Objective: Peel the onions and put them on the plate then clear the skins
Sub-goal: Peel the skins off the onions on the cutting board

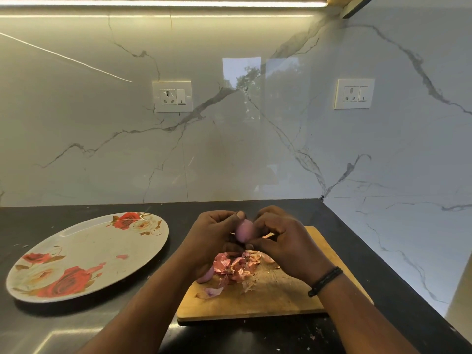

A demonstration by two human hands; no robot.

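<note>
Across the back of your view runs a marble wall (pixel 229 136) with two sockets, one to the left (pixel 172 96) and one to the right (pixel 354 93). Below it lies the dark counter (pixel 51 325), which carries everything else. On your left sits the plate (pixel 84 261), oval, pale, printed with red roses; no whole onion shows on it, only a small pink scrap or two near its middle. To its right, well apart from it, lies the wooden board (pixel 268 300), flat on the counter.

Your left hand (pixel 212 238) and your right hand (pixel 286 249) meet above the far end of the board. Your left hand's fingers and thumb curl around the onion (pixel 244 230), a small pinkish-purple one, already smooth on the side you can see. Your right hand's fingers are bent in against the onion's lower right side; whether they pinch skin or the onion itself you cannot tell. A black band (pixel 325 281) circles your right wrist.

Under your hands a heap of skins (pixel 235 268) lies on the board. Another onion (pixel 205 276) peeks out at the heap's left edge, partly hidden by your left wrist. One loose skin piece (pixel 212 292) lies nearer you.
</note>
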